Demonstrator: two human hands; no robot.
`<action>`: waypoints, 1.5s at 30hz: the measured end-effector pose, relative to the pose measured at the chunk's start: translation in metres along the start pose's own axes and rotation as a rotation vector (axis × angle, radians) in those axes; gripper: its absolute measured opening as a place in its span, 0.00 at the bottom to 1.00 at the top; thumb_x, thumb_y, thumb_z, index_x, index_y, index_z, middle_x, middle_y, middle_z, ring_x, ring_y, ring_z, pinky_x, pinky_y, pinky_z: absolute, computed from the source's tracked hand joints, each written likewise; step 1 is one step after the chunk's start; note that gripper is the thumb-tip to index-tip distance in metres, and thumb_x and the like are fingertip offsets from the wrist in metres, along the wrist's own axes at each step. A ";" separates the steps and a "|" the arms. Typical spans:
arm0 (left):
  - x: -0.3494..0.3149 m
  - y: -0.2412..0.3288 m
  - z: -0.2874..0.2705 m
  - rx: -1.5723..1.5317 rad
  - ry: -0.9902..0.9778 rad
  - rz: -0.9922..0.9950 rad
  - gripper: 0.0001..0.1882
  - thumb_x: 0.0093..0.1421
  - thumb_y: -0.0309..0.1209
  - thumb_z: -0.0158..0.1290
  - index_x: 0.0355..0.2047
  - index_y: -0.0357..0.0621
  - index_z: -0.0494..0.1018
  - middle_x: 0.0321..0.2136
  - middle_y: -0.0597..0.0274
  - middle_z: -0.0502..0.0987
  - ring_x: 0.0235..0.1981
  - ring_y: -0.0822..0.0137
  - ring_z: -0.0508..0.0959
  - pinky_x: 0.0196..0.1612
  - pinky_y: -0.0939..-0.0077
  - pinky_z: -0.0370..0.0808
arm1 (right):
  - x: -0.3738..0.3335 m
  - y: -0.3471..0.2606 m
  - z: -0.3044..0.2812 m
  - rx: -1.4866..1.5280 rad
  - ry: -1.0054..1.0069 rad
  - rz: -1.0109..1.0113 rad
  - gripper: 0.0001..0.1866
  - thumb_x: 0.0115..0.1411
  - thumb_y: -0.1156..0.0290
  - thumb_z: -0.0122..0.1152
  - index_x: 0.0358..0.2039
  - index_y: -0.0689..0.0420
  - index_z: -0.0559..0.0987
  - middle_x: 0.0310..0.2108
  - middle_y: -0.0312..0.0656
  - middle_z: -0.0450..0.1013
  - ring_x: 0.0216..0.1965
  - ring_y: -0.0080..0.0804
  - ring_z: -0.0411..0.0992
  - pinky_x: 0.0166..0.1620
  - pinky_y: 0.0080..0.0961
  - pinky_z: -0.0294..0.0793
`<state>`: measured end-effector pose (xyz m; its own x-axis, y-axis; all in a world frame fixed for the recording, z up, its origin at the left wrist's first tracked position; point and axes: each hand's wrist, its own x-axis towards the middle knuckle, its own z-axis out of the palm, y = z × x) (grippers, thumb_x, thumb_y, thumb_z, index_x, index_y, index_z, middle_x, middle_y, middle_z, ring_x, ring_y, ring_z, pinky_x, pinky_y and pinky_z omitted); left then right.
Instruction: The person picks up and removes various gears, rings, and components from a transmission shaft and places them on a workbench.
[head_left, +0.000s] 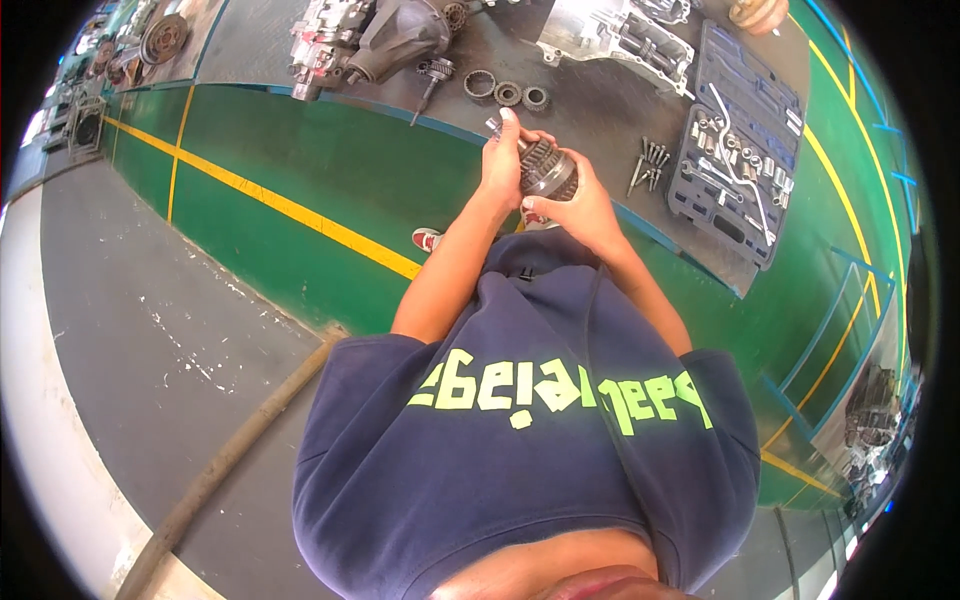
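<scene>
I see the person's left hand [504, 165] gripping the shaft end of a steel gear assembly [548, 172], fingers curled round it, while the right hand [586, 208] clasps the toothed end, by the near edge of the workbench [595, 112]. Loose metal rings [508, 93] lie just beyond; rightward sit bolts [650, 165] and an open tool case [689, 203]
</scene>
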<state>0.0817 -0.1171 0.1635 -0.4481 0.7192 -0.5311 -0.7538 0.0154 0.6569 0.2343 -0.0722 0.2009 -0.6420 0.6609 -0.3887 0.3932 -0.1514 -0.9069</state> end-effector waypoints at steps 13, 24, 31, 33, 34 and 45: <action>0.033 -0.017 -0.021 -0.072 0.104 -0.298 0.34 0.72 0.63 0.39 0.40 0.38 0.69 0.40 0.42 0.81 0.39 0.49 0.83 0.47 0.46 0.83 | 0.035 0.024 -0.042 0.491 -0.475 0.325 0.24 0.67 0.54 0.62 0.53 0.61 0.73 0.35 0.42 0.77 0.30 0.31 0.80 0.30 0.24 0.81; 0.019 -0.011 -0.036 -0.116 0.018 -0.364 0.30 0.69 0.54 0.46 0.47 0.33 0.74 0.40 0.47 0.83 0.40 0.51 0.84 0.50 0.53 0.82 | 0.050 0.037 -0.029 0.815 -0.577 0.609 0.30 0.74 0.47 0.49 0.58 0.63 0.71 0.40 0.53 0.79 0.37 0.42 0.84 0.35 0.29 0.87; 0.008 -0.014 -0.044 -0.222 0.012 -0.298 0.28 0.67 0.54 0.49 0.44 0.38 0.74 0.38 0.47 0.83 0.37 0.53 0.85 0.42 0.57 0.85 | 0.047 0.022 -0.019 0.605 -0.560 0.574 0.30 0.73 0.48 0.52 0.55 0.67 0.73 0.40 0.51 0.79 0.37 0.40 0.84 0.36 0.27 0.87; 0.006 -0.013 -0.046 -0.260 0.009 -0.325 0.29 0.66 0.55 0.49 0.44 0.37 0.74 0.38 0.47 0.82 0.35 0.53 0.85 0.39 0.58 0.86 | 0.046 0.017 -0.015 0.566 -0.557 0.540 0.30 0.73 0.48 0.52 0.54 0.68 0.73 0.39 0.52 0.79 0.35 0.40 0.84 0.35 0.27 0.87; 0.005 -0.013 -0.047 -0.261 0.012 -0.321 0.28 0.66 0.55 0.48 0.44 0.38 0.74 0.37 0.47 0.82 0.36 0.53 0.85 0.41 0.58 0.86 | 0.045 0.015 -0.013 0.544 -0.556 0.526 0.29 0.73 0.49 0.52 0.53 0.68 0.73 0.38 0.52 0.79 0.34 0.39 0.83 0.35 0.27 0.87; 0.005 -0.010 -0.057 -0.438 0.064 -0.197 0.23 0.61 0.50 0.52 0.42 0.43 0.74 0.35 0.53 0.81 0.36 0.54 0.83 0.45 0.55 0.83 | 0.030 -0.004 -0.012 0.708 -0.581 0.621 0.24 0.73 0.51 0.47 0.43 0.64 0.73 0.30 0.51 0.77 0.22 0.37 0.79 0.26 0.28 0.82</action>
<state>0.0597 -0.1533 0.1238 -0.2953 0.6874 -0.6636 -0.9525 -0.1573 0.2609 0.2220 -0.0429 0.1950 -0.7478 -0.0933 -0.6573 0.4074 -0.8462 -0.3434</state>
